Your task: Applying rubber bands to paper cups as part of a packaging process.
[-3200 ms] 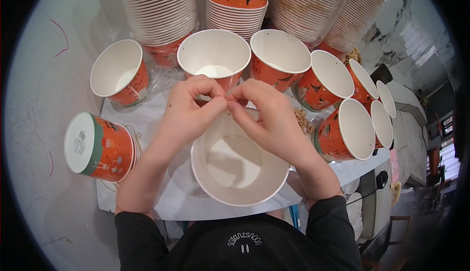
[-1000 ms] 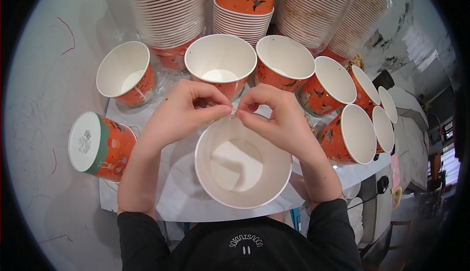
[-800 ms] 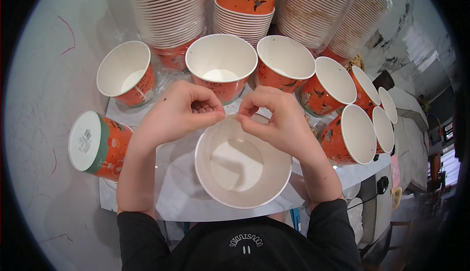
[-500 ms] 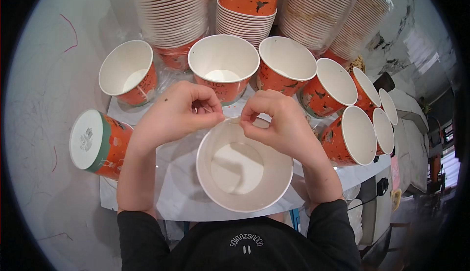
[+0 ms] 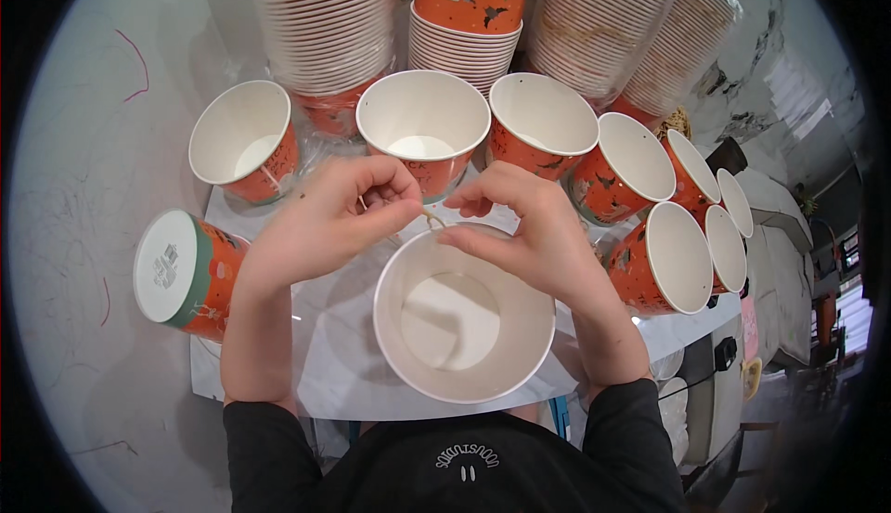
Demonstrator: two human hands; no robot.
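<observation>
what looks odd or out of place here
The orange bucket at far left shows its base, while the open buckets nearby face mouth-up. Red and dark scribbles also mark the pale surface at left. I see no spill.

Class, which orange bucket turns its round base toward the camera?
The leftmost bucket: its white base faces the camera, whereas the other separate buckets, such as the one nearest the person, show their open mouths.

Near tub (image 5: 450, 323) before stacked tubs (image 5: 466, 49)
</observation>
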